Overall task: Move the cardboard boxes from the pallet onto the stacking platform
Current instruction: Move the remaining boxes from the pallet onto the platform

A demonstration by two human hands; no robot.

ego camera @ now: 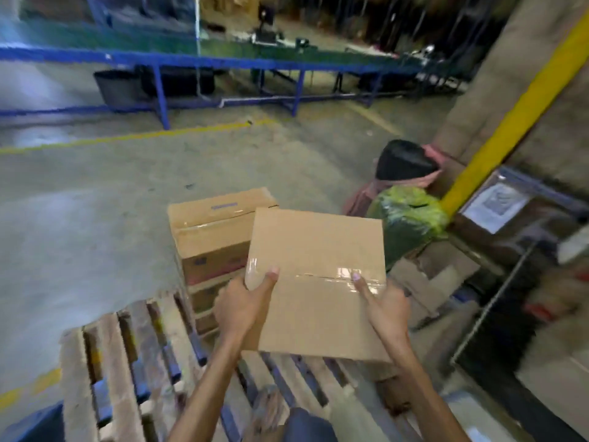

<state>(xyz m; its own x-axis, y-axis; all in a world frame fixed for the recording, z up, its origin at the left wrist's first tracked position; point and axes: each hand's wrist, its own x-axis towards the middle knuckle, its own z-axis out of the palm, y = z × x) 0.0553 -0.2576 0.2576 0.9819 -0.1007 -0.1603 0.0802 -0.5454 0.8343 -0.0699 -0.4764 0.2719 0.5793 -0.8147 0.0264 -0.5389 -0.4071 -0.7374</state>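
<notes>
With your left hand [250, 303] and right hand [387, 306] gripping the box [318, 247] by its sides, carry it level off the pallet [127, 362].

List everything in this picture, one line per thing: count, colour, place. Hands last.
held box: one, brown, taped, centre, above the pallet
stacked boxes: one stack, count unclear, brown, on the pallet, behind and left of the held box
pallet: one, pale wood with blue parts, bottom
other person: one, green-yellow top, crouched right of the boxes
bench frame: one, blue, across the back
bins: seemingly two, black, under the bench frame
floor line: yellow, grey floor, left
post: one, yellow, upper right
left hand: grips the held box's left edge
right hand: grips its right edge, thumb on top
</notes>
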